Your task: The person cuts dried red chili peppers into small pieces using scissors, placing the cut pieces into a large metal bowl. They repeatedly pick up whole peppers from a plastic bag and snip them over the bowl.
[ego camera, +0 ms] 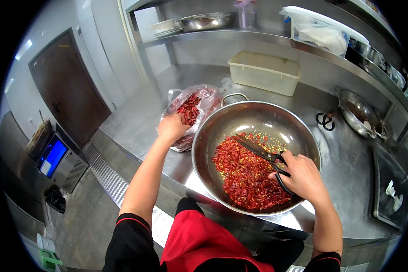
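A wide two-handled steel wok or basin [282, 119] stands on the counter before me. Cut dried red chilies [248, 176] with yellow seeds cover much of its bottom. Over them my right hand [301, 173] holds black-handled scissors [258, 148] by the loops, blades pointing up and left. Left of the basin lies a clear plastic bag [207, 93], its mouth spread around whole dried red chilies [189, 110]. My left hand [172, 128] reaches to the bag's opening, its fingertips among the chilies. Whether it grips any is hidden.
A cream plastic tub [265, 73] stands behind the basin. To the right are another pair of black-handled scissors [325, 121], a metal pan [355, 112] and a dark tray [391, 210]. The steel shelf [221, 35] overhangs the counter's back, holding bowls and a lidded plastic box [321, 32].
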